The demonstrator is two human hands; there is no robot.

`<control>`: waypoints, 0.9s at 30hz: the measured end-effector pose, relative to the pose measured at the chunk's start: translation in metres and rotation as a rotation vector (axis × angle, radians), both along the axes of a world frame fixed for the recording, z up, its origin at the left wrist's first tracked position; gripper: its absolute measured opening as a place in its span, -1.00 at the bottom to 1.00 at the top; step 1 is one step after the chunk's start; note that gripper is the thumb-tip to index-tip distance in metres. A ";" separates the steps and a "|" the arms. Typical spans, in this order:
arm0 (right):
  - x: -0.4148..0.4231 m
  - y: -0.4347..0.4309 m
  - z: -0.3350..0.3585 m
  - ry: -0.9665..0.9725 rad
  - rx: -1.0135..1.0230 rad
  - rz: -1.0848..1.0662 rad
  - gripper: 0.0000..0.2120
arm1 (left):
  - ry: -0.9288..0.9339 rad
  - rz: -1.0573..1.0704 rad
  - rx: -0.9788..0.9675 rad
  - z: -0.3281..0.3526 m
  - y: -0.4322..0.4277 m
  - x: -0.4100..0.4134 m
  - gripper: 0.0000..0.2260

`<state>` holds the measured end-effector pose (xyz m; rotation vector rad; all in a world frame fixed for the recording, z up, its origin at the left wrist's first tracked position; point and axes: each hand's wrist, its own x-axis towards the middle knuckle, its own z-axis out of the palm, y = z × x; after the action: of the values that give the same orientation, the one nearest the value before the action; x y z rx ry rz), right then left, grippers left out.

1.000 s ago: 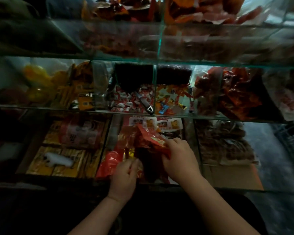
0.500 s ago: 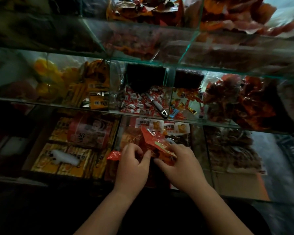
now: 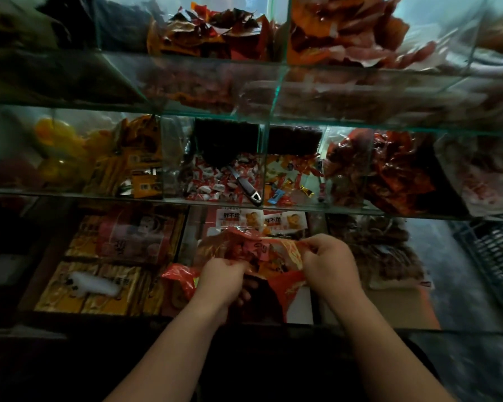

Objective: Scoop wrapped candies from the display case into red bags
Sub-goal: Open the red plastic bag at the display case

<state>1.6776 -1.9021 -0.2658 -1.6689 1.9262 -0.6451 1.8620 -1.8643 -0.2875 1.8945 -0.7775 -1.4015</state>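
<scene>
A crumpled red bag (image 3: 262, 253) is stretched between both my hands in front of the glass display case (image 3: 276, 91). My left hand (image 3: 222, 278) grips its left side with curled fingers. My right hand (image 3: 330, 262) pinches its upper right edge. In the middle shelf behind, red-and-white wrapped candies (image 3: 212, 184) fill one compartment, and a scoop with a black handle (image 3: 246, 187) lies on them. The neighbouring compartment holds mixed orange and red wrapped candies (image 3: 291, 181).
More red bags (image 3: 180, 278) lie in the bottom shelf under my left hand. Yellow boxes (image 3: 99, 288) sit at lower left, orange packets (image 3: 140, 169) at mid left, red wrappers (image 3: 389, 175) at right. A dark crate (image 3: 494, 256) stands at far right.
My hands have drawn apart, spreading the red bag wider. The right hand moved right and up, the left hand shifted down onto the bag's left side.
</scene>
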 end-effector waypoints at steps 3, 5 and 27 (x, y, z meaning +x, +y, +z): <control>-0.017 -0.007 0.009 0.006 -0.032 -0.034 -0.85 | 0.076 -0.144 0.003 -0.005 0.022 -0.017 -0.78; -0.020 -0.007 0.007 0.003 0.045 -0.007 -0.84 | 0.110 -0.287 0.120 -0.011 0.040 -0.028 -0.79; -0.020 0.006 0.001 0.138 0.152 0.083 -0.48 | -0.708 -0.333 -0.056 -0.010 0.017 0.033 -0.64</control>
<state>1.6580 -1.8958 -0.2647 -1.7250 1.9358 -0.3511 1.8953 -1.8472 -0.2979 2.3088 -1.5032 -0.8392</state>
